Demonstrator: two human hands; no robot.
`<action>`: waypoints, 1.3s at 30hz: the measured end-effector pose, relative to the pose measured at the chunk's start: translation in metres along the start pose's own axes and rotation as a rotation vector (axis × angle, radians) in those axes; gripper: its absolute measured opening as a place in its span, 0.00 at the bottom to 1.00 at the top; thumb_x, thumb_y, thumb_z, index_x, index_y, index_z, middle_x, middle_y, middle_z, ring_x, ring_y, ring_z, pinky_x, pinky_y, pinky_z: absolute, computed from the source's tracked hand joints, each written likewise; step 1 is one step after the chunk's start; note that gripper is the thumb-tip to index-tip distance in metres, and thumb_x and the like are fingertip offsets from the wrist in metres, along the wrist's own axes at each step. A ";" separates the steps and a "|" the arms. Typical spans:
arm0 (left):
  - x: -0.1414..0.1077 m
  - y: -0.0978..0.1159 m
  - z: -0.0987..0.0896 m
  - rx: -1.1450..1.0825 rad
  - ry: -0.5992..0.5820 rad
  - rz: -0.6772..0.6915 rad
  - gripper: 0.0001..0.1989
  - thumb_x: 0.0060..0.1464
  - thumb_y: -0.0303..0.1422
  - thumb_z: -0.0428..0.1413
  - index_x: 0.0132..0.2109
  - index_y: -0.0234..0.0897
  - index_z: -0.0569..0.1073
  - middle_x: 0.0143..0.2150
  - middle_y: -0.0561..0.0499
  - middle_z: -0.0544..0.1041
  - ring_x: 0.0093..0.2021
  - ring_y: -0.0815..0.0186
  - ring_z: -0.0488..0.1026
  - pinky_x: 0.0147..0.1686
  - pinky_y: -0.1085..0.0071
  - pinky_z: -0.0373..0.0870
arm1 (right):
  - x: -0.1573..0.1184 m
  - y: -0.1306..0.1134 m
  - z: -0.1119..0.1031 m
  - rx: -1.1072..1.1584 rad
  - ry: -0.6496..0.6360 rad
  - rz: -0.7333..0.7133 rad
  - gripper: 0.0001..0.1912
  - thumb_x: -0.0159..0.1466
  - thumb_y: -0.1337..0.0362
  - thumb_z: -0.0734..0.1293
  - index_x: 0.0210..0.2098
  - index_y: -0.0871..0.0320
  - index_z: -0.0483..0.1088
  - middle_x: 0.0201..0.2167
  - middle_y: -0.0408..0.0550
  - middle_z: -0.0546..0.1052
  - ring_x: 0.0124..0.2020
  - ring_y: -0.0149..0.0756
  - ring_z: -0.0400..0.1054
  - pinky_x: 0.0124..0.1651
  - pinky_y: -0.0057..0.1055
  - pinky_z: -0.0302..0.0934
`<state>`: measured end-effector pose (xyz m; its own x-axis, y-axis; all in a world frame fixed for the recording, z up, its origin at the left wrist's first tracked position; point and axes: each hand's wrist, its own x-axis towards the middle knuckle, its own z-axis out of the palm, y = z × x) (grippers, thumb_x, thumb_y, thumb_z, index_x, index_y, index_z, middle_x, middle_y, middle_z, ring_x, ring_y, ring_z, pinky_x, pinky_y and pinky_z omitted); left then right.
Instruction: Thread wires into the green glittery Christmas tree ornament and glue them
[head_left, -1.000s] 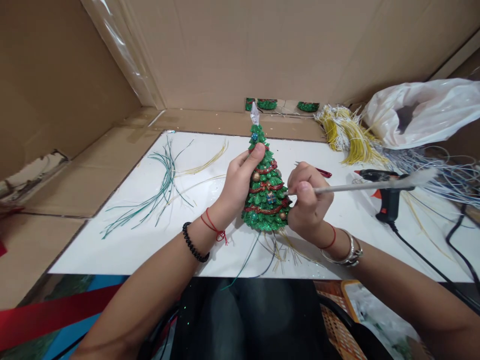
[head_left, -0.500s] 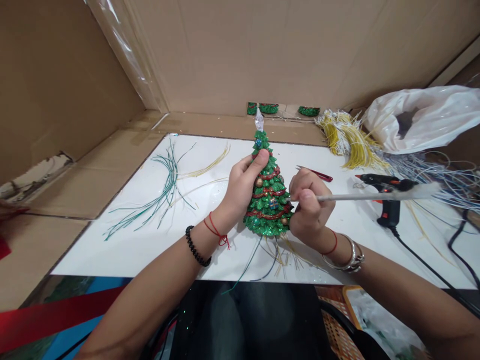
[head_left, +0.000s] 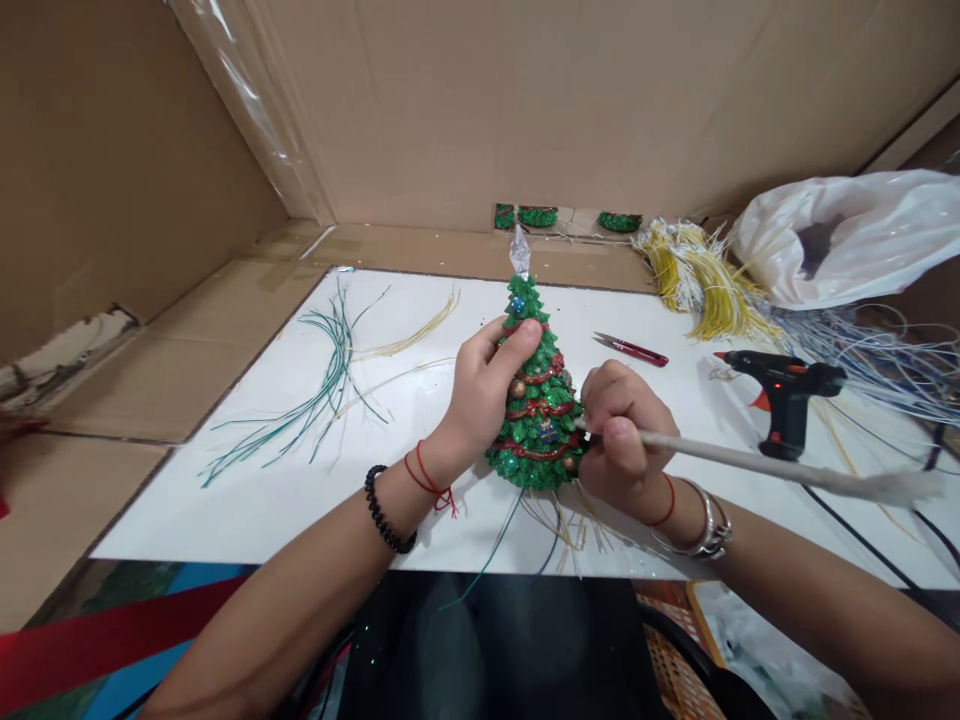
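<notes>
My left hand [head_left: 484,385] is closed around the upper left side of a glittery green Christmas tree ornament [head_left: 544,405], its thumb across the front. Red garlands, gold balls and a clear pointed top decorate the tree. Between the fingers of my right hand [head_left: 626,430] is a long pale brush [head_left: 772,463]. Its whitish, bristle-like end points off to the right, while the thin end meets the tree's lower right side. Thin wires [head_left: 570,525] come out below the tree's base, green, blue and yellowish.
Red thread snips [head_left: 631,349] lie behind my right hand. A black glue gun [head_left: 784,390] with a lit red light stands at right. Yellow wire bundles [head_left: 697,280] and a white plastic bag [head_left: 855,240] are behind it. Green wires [head_left: 322,390] lie loose at left.
The brush has tilted, its bristle-like end swinging down on the right. My hands and the tree sit slightly lower in view, and more of the snips shows.
</notes>
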<state>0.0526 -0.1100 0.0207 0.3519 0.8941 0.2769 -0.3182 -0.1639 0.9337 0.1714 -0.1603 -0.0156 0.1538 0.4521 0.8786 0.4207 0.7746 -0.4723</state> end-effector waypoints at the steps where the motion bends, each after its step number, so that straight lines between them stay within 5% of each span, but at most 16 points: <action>1: -0.001 0.000 0.000 0.004 0.005 0.008 0.18 0.56 0.49 0.53 0.31 0.38 0.71 0.24 0.54 0.65 0.22 0.72 0.59 0.26 0.71 0.63 | 0.000 0.000 -0.001 -0.008 -0.008 -0.013 0.15 0.65 0.59 0.55 0.23 0.54 0.55 0.19 0.39 0.56 0.19 0.30 0.51 0.23 0.31 0.47; 8: -0.001 -0.005 -0.001 -0.020 0.005 0.051 0.17 0.53 0.47 0.53 0.35 0.37 0.73 0.28 0.51 0.71 0.29 0.68 0.68 0.29 0.70 0.66 | -0.001 -0.001 -0.008 0.022 -0.133 -0.085 0.13 0.64 0.60 0.58 0.24 0.55 0.58 0.20 0.40 0.58 0.20 0.29 0.53 0.23 0.32 0.48; 23: -0.002 -0.008 0.000 -0.008 0.029 0.068 0.17 0.55 0.47 0.52 0.36 0.37 0.74 0.31 0.50 0.73 0.30 0.68 0.69 0.31 0.70 0.67 | 0.000 0.003 -0.002 0.014 -0.046 -0.148 0.14 0.65 0.59 0.57 0.24 0.55 0.56 0.19 0.39 0.56 0.19 0.29 0.51 0.22 0.30 0.45; 39: 0.000 -0.010 0.000 -0.043 0.015 0.088 0.18 0.53 0.49 0.54 0.35 0.37 0.74 0.30 0.50 0.74 0.29 0.67 0.69 0.30 0.68 0.66 | -0.001 0.000 -0.007 0.069 -0.121 -0.078 0.13 0.65 0.61 0.58 0.24 0.57 0.58 0.21 0.39 0.58 0.21 0.27 0.52 0.24 0.30 0.45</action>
<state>0.0556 -0.1080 0.0112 0.3078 0.8834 0.3534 -0.3847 -0.2242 0.8954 0.1771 -0.1636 -0.0158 0.0128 0.4360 0.8999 0.3641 0.8361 -0.4103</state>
